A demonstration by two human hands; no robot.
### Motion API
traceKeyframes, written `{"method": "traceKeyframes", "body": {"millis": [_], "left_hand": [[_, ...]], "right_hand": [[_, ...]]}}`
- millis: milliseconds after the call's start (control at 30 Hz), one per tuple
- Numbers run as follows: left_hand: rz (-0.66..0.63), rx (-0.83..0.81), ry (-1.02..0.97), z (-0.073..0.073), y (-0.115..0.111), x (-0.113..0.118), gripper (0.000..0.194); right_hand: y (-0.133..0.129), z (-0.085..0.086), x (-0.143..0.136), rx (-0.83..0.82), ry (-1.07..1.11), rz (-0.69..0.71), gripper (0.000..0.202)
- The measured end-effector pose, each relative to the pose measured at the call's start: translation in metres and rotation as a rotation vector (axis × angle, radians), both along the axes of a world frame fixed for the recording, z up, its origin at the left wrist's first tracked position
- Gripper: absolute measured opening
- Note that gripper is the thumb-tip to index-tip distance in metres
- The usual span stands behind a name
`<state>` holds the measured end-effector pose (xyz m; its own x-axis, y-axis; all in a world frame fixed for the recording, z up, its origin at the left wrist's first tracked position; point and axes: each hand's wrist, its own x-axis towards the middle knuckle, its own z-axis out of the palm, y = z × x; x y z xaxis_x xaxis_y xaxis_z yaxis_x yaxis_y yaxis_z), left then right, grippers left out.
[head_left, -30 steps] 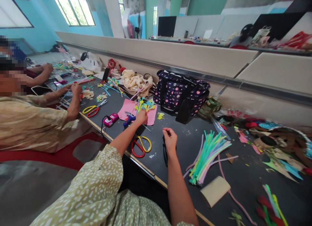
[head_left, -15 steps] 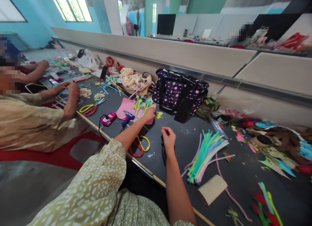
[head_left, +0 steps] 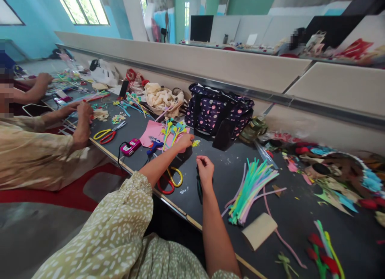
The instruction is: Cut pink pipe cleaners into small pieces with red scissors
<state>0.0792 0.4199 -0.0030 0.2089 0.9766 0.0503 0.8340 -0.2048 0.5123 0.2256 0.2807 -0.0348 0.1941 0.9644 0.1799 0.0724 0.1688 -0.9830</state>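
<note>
Fuzzy yellow-and-blue stems (head_left: 175, 133) point lengthwise away on pink paper (head_left: 151, 131); rightward of it, left hand (head_left: 184, 141) stretches, grip unclear, and right hand (head_left: 206, 170) curls, fingertips together.

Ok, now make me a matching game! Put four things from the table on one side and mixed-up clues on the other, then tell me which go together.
1 paper
2 glue gun
3 yellow scraps
4 bag

A dark, with pink dots
B next to the left hand
C pink all over
D bright blue

Pairs: 1-C, 2-D, 3-B, 4-A
</note>
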Motion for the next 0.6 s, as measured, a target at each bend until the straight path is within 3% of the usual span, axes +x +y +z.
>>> {"method": "traceKeyframes", "body": {"millis": [267,400,600], "left_hand": [[0.048,0.053,-0.053,0.012,-0.019,0.002,0.041],[0.038,0.115,-0.182,0.014,-0.040,0.022,0.034],[-0.068,0.024,-0.429,0.003,-0.072,0.069,0.026]], "right_hand": [[-0.003,0.005,0.001,-0.022,0.030,-0.031,0.026],[-0.006,0.011,0.002,-0.043,0.126,-0.095,0.033],[-0.012,0.023,0.003,0.005,0.235,-0.191,0.033]]}}
